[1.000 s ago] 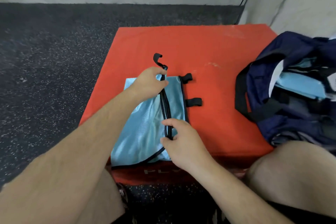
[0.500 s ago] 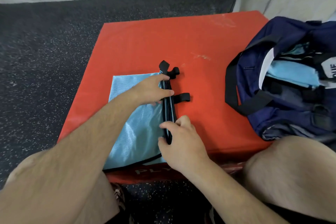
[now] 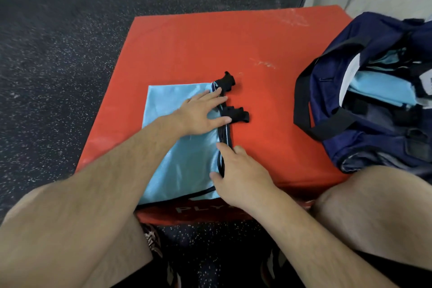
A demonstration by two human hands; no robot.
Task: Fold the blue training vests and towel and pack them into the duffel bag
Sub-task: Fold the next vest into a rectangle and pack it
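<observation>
My right hand point(image 3: 243, 175) is pressing relaxed fingers on the folded vest's point(image 3: 182, 170) black edge at 6 o'clock on the box point(image 3: 268, 37). My left hand point(image 3: 201, 114) is lying flat on it just beyond. The bag point(image 3: 378, 37) is sitting open at 2 o'clock.
</observation>
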